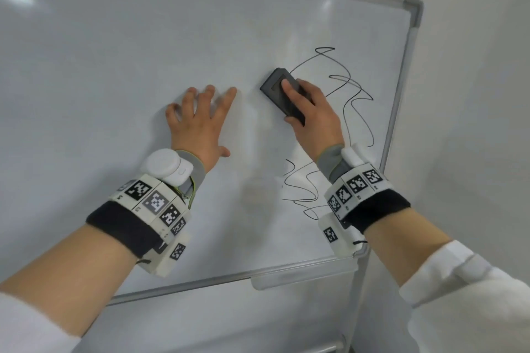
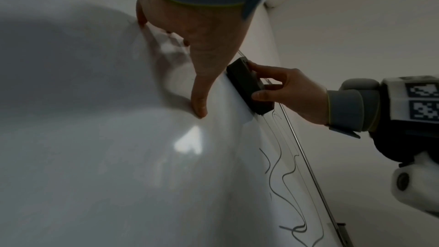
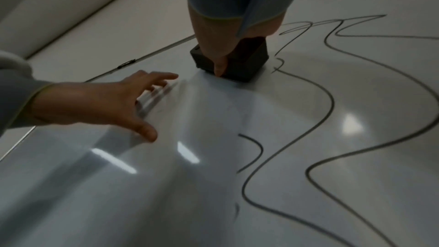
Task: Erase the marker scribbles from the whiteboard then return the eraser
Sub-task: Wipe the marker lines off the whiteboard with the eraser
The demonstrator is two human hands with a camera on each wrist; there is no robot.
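Your right hand (image 1: 311,116) grips the dark eraser (image 1: 282,94) flat against the whiteboard (image 1: 114,51), at the left margin of the black scribbles (image 1: 355,94) near its right edge. Your left hand (image 1: 198,120) rests beside it, fingers spread, holding nothing.

1. The whiteboard (image 1: 114,66), grey-framed, stands upright.
2. Black marker scribbles (image 1: 355,94) loop across its right side.
3. The dark rectangular eraser (image 1: 282,94) lies flat against the board, tilted, touching the scribbles' left edge.
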